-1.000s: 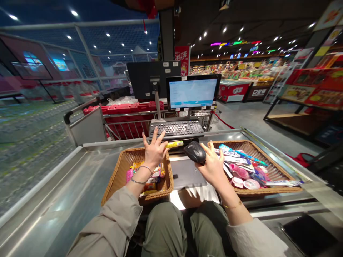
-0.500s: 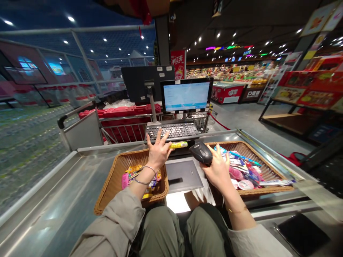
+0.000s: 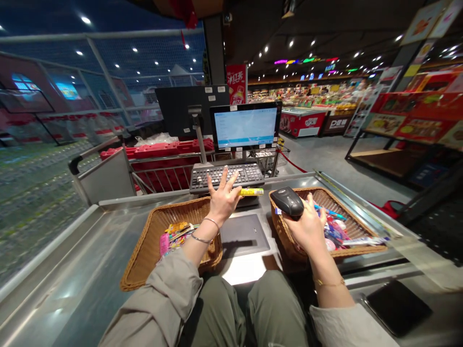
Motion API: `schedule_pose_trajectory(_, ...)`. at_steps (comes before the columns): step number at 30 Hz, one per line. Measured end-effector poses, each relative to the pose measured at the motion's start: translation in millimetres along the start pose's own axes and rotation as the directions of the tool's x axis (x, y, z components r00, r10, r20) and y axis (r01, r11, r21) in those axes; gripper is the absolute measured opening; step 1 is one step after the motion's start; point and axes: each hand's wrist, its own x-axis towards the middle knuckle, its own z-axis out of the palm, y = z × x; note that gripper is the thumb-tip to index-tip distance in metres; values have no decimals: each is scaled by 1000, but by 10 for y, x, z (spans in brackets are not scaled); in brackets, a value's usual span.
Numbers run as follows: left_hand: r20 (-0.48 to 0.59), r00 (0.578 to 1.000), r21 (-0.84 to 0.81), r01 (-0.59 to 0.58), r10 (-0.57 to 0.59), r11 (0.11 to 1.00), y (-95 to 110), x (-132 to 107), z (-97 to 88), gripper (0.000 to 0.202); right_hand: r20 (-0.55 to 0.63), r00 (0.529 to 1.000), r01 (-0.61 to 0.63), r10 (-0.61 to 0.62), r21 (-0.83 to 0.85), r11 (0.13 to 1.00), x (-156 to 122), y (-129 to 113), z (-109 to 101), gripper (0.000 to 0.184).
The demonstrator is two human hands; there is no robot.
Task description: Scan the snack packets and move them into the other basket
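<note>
My left hand (image 3: 223, 198) pinches a slim yellow stick-shaped pack (image 3: 252, 192) at the thumb side, its other fingers spread over the front of the black keyboard (image 3: 249, 174). A barcode shows at the pack's right end. Wrapped in my right hand (image 3: 307, 224) is a black barcode scanner (image 3: 288, 201), its head pointing left toward the pack. The scanner hangs over the near-left rim of the right wicker basket (image 3: 285, 236), which holds mixed small packaged goods. Below my left forearm, the left wicker basket (image 3: 139, 250) holds small colourful packs, partly hidden by my arm.
A lit monitor (image 3: 247, 126) stands behind the keyboard, beside a second dark screen (image 3: 173, 113) seen from behind. Between the baskets lies a flat grey panel (image 3: 246, 233) in the metal counter (image 3: 90, 270). A black flat object (image 3: 398, 306) rests at the right.
My left hand has moved right with the yellow pack along the keyboard. My right hand has carried the scanner right, over the right basket. The view has shifted slightly.
</note>
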Motion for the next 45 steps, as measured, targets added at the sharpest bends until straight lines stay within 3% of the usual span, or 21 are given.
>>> schedule_pose_trajectory(13, -23, 994, -52, -104, 103, 993, 302, 166, 294, 11, -70, 975, -209, 209, 1, 978, 37, 340, -216, 44)
schedule_pose_trajectory(25, 9, 967, -128, -251, 254, 959, 910, 436, 660, 19, -186, 920, -342, 346, 55, 938, 10, 525, -443, 48)
schedule_pose_trajectory(28, 58, 967, -148, -238, 248, 960, 1130, 560, 779, 23, -229, 887, -389, 401, 97, 916, 3, 567, -469, 55)
schedule_pose_trajectory(33, 193, 974, -178, -89, 123, 980, 1400, 615, 950, 41, -235, 874, -411, 426, 112, 905, -19, 617, -474, 61)
schedule_pose_trajectory(38, 254, 963, -186, -45, 92, 981, 1265, 446, 889, 49, -223, 899, -370, 376, 68, 926, -54, 660, -425, 53)
schedule_pose_trajectory(45, 262, 965, -165, 63, -18, 984, 864, 191, 572, 46, -137, 910, -381, 391, 93, 920, -9, 562, -315, 48)
